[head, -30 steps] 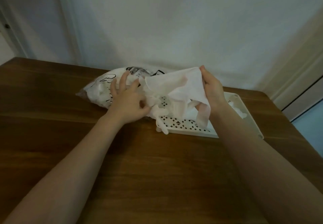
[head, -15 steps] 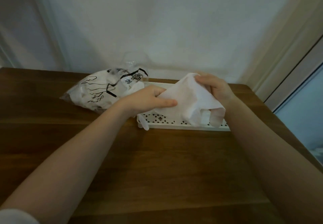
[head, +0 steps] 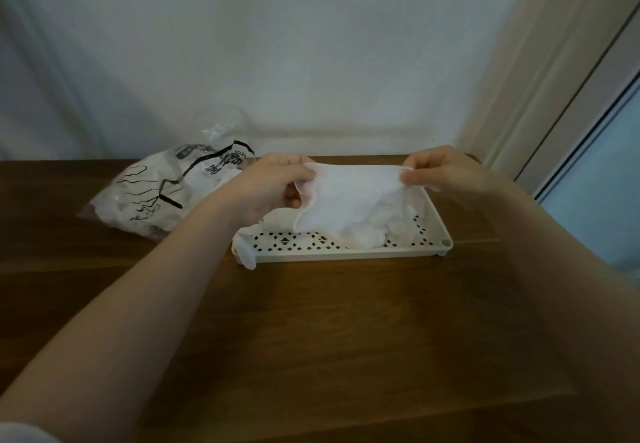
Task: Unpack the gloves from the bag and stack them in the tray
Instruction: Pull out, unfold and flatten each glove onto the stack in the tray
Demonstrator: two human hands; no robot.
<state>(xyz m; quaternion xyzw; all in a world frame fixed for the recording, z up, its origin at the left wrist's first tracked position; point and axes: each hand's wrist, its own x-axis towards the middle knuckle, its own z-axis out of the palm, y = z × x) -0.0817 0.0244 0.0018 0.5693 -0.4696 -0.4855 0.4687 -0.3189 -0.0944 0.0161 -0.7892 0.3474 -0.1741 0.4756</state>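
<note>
A brown wooden table (head: 346, 332) is seen nearest, crossed by two bare forearms. Beyond it, a white perforated tray (head: 349, 255) is set on the table, with crumpled white gloves (head: 398, 231) lying inside and one glove finger (head: 247, 257) draped over its near left corner. Above the tray, a thin white glove (head: 349, 200) is stretched flat between the left hand (head: 273, 186) and the right hand (head: 446, 172), each edge being pinched by curled fingers and thumb. Farther left, a clear printed plastic bag (head: 162, 197) of gloves is rested on the table, near a pale wall (head: 311, 44).
</note>
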